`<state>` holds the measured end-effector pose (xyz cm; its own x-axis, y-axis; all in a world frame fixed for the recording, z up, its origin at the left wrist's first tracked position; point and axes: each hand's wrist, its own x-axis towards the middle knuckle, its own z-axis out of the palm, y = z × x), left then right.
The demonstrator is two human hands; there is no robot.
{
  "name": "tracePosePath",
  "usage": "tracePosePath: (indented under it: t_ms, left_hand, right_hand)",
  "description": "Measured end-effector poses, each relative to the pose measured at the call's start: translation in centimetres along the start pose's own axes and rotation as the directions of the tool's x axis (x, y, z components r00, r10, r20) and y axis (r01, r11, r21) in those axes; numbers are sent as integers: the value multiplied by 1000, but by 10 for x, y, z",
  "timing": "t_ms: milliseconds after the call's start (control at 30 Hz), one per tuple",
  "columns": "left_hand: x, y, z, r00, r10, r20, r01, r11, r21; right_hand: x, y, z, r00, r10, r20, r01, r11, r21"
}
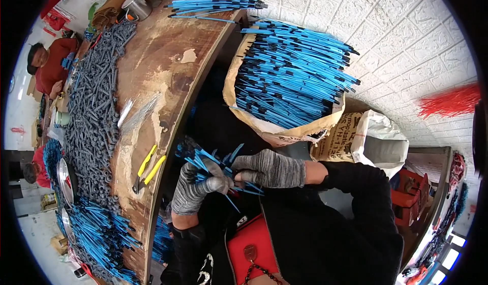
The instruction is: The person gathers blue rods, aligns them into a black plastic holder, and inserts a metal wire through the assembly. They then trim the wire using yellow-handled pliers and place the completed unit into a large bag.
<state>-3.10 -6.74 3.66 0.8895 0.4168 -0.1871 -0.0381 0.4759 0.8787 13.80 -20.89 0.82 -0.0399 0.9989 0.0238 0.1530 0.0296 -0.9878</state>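
Observation:
In front of my chest, both hands wear grey knitted gloves. My left hand (190,196) is closed around a loose bunch of thin blue tubes (201,163) with black ends. Some of them poke out past its fingers toward the table side. From the right, my right hand (269,169) meets the same bunch, its fingers pressed together near the left thumb. A few blue ends stick out above and below the spot where the hands meet. Exactly which tubes the right fingers grip is partly hidden.
A wooden table (170,64) on the left carries yellow-handled pliers (150,167), a heap of dark grey sleeves (91,117) and more blue tubes (96,229). Ahead stands a paper sack (231,84) packed with blue tubes. Right of it is an open white-lined sack (358,145). Other people sit beyond the table.

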Motion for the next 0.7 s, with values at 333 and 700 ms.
tracePosePath:
  t_ms: [333, 700]
  left_hand:
    - [10, 11, -22, 982, 54, 183, -2, 961, -275]
    - [5, 15, -35, 929, 161, -334, -236, 951, -198]
  right_hand:
    - [4, 91, -126, 884, -129, -449, -451, 19, -893]
    - [-23, 19, -144, 696, -512, -504, -290, 441, -849]
